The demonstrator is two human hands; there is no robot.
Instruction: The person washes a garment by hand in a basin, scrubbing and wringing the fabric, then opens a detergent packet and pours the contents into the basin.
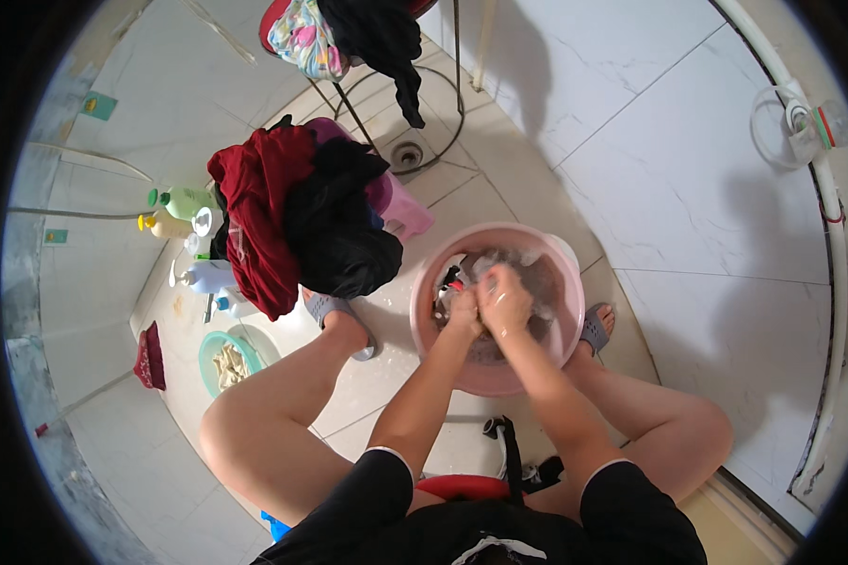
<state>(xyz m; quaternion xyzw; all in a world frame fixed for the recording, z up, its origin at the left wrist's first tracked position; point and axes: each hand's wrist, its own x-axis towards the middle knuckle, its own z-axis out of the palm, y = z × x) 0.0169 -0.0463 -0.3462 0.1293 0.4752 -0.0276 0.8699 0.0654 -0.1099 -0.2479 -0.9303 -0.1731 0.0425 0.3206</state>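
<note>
A wet garment (485, 282) lies bunched in soapy water inside the pink basin (546, 363), which stands on the tiled floor (688, 207) between the person's slippered feet. The left hand (463, 306) and the right hand (505, 299) are pressed together, both fists clamped on the cloth. To the left, red and black clothes (301, 217) are heaped over a pink stool (mostly hidden), with bottles (184, 215) beyond and a small green basin (224, 363) below them.
</note>
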